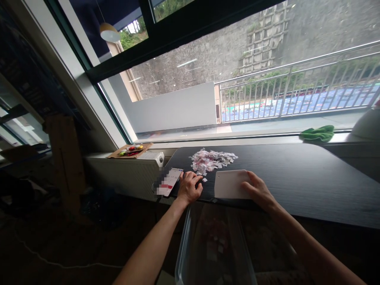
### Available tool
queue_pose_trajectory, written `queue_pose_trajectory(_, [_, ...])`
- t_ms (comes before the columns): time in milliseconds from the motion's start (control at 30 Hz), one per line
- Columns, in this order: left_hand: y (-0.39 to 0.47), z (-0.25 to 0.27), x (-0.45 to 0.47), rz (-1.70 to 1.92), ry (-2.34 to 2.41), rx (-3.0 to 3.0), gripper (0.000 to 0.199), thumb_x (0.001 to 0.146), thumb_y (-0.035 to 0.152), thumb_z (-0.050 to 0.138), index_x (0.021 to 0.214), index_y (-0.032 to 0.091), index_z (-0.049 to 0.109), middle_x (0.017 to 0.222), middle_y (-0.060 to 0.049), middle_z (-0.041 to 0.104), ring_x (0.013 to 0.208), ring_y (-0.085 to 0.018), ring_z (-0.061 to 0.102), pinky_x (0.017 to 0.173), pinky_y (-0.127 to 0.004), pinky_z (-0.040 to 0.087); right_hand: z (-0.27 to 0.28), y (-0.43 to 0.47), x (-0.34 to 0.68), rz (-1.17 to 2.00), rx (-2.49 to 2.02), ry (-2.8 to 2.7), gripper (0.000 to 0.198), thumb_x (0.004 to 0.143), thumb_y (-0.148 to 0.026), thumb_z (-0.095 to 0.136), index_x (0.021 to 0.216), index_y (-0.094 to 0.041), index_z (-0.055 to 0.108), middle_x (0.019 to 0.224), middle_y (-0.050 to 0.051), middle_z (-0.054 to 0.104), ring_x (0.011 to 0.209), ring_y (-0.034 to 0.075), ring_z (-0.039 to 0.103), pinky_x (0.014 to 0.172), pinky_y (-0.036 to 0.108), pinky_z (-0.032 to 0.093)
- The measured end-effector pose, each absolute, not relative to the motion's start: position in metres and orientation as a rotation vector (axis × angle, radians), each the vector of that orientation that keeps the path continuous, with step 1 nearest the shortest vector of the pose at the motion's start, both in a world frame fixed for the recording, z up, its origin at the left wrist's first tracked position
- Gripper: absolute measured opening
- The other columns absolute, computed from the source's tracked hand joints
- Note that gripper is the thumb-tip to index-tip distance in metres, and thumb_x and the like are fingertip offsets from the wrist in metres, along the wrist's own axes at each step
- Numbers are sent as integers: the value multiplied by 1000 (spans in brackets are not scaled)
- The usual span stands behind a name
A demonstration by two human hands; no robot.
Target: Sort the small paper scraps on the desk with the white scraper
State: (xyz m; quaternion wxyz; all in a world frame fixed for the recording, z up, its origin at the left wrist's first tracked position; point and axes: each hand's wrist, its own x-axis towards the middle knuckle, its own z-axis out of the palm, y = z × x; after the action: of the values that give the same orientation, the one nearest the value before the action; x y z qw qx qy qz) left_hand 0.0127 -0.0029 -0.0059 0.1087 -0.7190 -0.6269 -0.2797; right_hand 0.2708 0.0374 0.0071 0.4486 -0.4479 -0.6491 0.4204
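Observation:
My left hand (pixel 190 187) rests at the near edge of the dark table (pixel 285 178), palm down, with its fingers bent and somewhat apart; I see nothing held in it. Right beside it lies a phone (pixel 170 181) with a lit screen, partly blurred out. Just past the fingertips is a small loose paper piece (pixel 204 180), and behind that a pile of small white and pinkish paper pieces (pixel 210 160). My right hand (pixel 258 190) grips the right end of a flat white rectangular board (pixel 230 185) with rounded corners, low over the table's front edge.
Below the table edge stands a clear plastic bin (pixel 182 253) with paper pieces inside. At left, a radiator (pixel 124 170) carries a cardboard sheet (pixel 118 152) with colourful small items. A green cloth (pixel 317 133) lies on the sill by the large window.

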Motion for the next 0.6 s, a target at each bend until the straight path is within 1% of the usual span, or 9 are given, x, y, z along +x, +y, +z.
queue_pose_trajectory(133, [-3,-5,13,-811,-1860,-2126,25,78,19,55,97,24,70,95,-5,64,105,-23,53,108,-52,24,9,36,271,1095,-1076,-1652,29,68,-30,53,93,-18,60,85,4,65,78,21,60,66,32,49])
queue_pose_trajectory(267, [-3,-6,13,-806,-1841,-2158,26,79,18,53,97,27,71,96,-4,63,105,-22,53,109,-53,22,11,34,271,1120,-1047,-1680,29,67,-31,54,93,-18,59,84,3,63,76,20,58,63,30,48])
queue_pose_trajectory(333, [-3,-6,12,-799,-1830,-2173,29,79,17,53,99,27,71,97,-4,62,106,-22,52,110,-53,22,11,35,270,1118,-1045,-1670,29,67,-31,54,93,-19,58,84,3,63,76,20,58,63,30,48])
queue_pose_trajectory(433, [-3,-5,12,-781,-1831,-2181,31,79,17,54,105,25,69,99,-4,62,106,-22,52,110,-53,22,9,35,270,1100,-1066,-1627,29,68,-30,54,95,-19,58,86,3,64,78,21,59,67,31,49])
queue_pose_trajectory(600, [-3,-3,13,-728,-1797,-2245,30,81,17,52,102,28,70,101,-4,62,108,-22,52,110,-53,22,7,38,272,1121,-1052,-1618,31,68,-32,55,96,-19,59,86,3,65,78,21,60,66,32,49])
